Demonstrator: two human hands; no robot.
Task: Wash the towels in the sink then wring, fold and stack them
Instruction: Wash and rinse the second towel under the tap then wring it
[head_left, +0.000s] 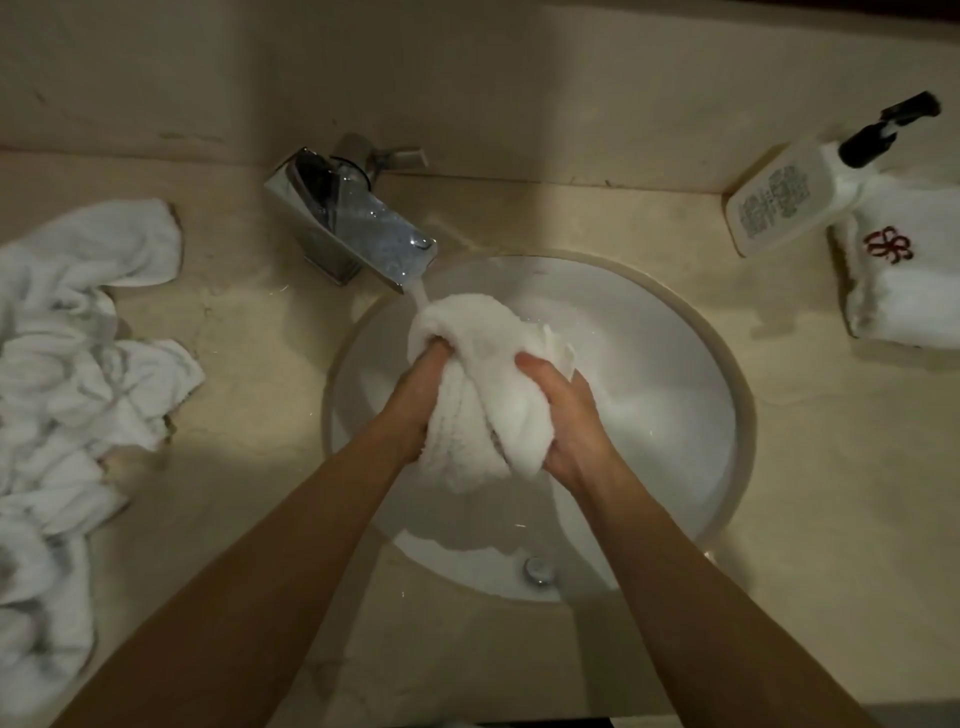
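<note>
Under the running faucet (353, 228), both hands' grip holds a white towel (478, 384); crumpled towels (67, 374) lie left.

The scene is dim and warm-toned, with the brightest patch on the white sink (649, 395) basin. Glare glints off the chrome faucet (353, 223). Soft shadows darken the frame's corners and lower edge. Wide-angle distortion bends the desk (249, 415) edges, and detail is slightly soft throughout.
</note>
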